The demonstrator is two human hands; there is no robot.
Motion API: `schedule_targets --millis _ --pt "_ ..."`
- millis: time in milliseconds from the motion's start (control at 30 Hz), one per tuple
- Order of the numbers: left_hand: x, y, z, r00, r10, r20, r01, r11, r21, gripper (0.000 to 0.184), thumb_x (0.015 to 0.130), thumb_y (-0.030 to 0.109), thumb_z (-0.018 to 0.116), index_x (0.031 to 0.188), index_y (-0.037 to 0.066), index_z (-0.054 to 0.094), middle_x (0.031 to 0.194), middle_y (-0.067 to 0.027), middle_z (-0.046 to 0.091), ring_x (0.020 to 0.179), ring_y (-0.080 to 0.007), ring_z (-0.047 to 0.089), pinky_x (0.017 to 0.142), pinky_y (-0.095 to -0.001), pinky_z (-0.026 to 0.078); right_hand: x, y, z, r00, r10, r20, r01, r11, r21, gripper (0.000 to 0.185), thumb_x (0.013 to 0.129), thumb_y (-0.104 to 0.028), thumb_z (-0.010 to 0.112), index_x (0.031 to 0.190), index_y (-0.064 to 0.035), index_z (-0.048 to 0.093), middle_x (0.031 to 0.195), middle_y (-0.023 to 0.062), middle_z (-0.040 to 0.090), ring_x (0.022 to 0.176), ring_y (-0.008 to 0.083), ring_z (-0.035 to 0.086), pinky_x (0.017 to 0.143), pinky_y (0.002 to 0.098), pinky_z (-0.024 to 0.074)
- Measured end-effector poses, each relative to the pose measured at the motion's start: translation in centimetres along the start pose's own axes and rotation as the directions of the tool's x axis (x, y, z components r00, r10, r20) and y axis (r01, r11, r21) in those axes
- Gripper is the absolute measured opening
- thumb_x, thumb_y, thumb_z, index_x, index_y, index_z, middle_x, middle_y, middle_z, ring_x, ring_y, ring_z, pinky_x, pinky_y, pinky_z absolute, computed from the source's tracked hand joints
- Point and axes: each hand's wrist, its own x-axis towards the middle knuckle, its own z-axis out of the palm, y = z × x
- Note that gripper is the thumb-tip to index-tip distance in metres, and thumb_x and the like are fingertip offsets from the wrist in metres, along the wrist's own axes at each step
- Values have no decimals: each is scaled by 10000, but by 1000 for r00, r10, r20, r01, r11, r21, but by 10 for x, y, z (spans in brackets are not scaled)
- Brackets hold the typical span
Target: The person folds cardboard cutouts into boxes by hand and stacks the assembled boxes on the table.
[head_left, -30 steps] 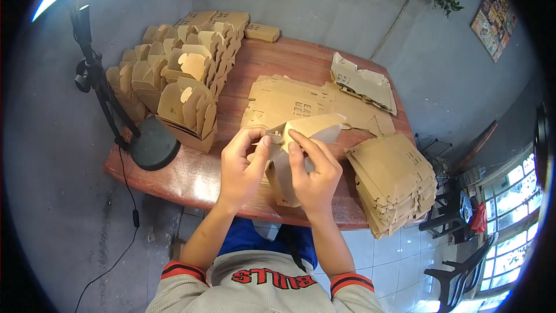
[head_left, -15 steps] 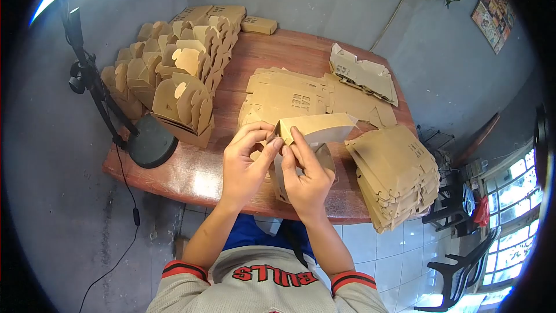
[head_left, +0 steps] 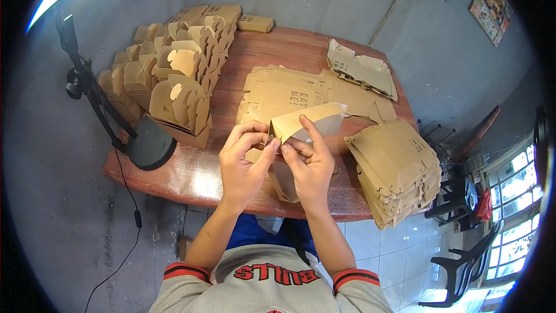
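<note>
A partly folded brown cardboard box (head_left: 310, 122) is held between both hands above the table's near edge. My left hand (head_left: 246, 162) pinches its left corner with thumb and fingers. My right hand (head_left: 310, 168) grips the same corner from the right, thumb and fingertips on the board, index finger raised along the upper panel. The thumbs nearly meet at the corner. Lower panels of the box hang below, partly hidden behind my right hand. Just beyond lies a pile of flat cardboard blanks (head_left: 278, 90) with "EAT ME!" cut-outs.
Rows of folded boxes (head_left: 179, 104) stand at the table's left, beside a black lamp base (head_left: 150, 144). A stack of flat blanks (head_left: 397, 168) sits at the right edge. More folded cardboard (head_left: 362, 69) lies at the back right of the red-brown table (head_left: 266, 49).
The box's upper panel has tilted and shifted slightly left and up. My right index finger has lifted and straightened, while both hands keep hold of the corner.
</note>
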Motion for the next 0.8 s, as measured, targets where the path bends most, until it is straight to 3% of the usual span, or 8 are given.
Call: schedule_targets --millis 33,133,233,333,533,633,733,800 --pt "-1 0 -2 1000 -5 6 5 1000 -3 97 827 7 698 902 -48 670 1023 -123 627 802 -142 640 690 -254 526 1 -2 -1 999 44 19 -45 997 64 540 895 50 599 1398 6 408 1019 172 689 928 154 651 788 290 552" --pt "1 9 -5 992 -112 53 116 989 -89 99 821 -1 697 906 -46 676 1025 -128 642 799 -145 655 689 -255 527 4 -2 -10 995 -16 96 23 997 -77 554 884 42 616 1398 -3 414 1030 172 683 960 154 645 835 297 539" --pt "5 15 -9 994 35 103 -41 998 56 113 810 -10 696 914 -50 676 1027 -136 659 807 -158 671 698 -266 528 2 -12 -10 993 -45 111 64 981 -180 580 865 36 636 1400 -12 417 1026 158 682 961 157 647 870 297 524" --pt "-1 20 -9 994 7 107 -23 989 149 137 834 -69 636 967 -85 666 1072 -156 643 946 -181 651 808 -274 532 1 -5 -9 990 -87 113 109 973 -204 591 851 26 649 1396 -14 423 1036 146 677 965 156 648 876 297 522" --pt "3 24 -17 968 148 203 -197 947 252 142 837 -34 644 968 -86 663 1050 -166 663 896 -236 680 784 -299 546 4 -4 -12 975 -158 156 191 957 -219 557 843 21 650 1368 -28 470 1082 140 669 969 176 657 868 314 536" --pt "0 28 -13 973 145 180 -191 943 271 146 837 -24 649 967 -86 664 1035 -177 676 912 -260 688 790 -303 545 10 -6 -16 974 -136 179 190 925 -329 533 828 27 666 1335 -58 522 1112 134 666 974 168 660 864 319 541" --pt "-5 26 -8 969 185 162 -232 905 357 159 825 -38 664 977 -83 661 1047 -181 680 924 -246 693 772 -298 561 10 -5 -14 979 -134 154 173 945 -276 520 819 21 682 1312 -85 553 1135 135 661 974 170 667 858 319 542" --pt "-5 23 -9 980 143 137 -179 937 300 186 812 -55 674 996 -76 657 1048 -175 679 912 -232 696 754 -292 578 8 -5 -14 975 -131 178 188 915 -357 519 829 13 678 1320 -86 546 1134 140 660 957 187 673 838 320 541"
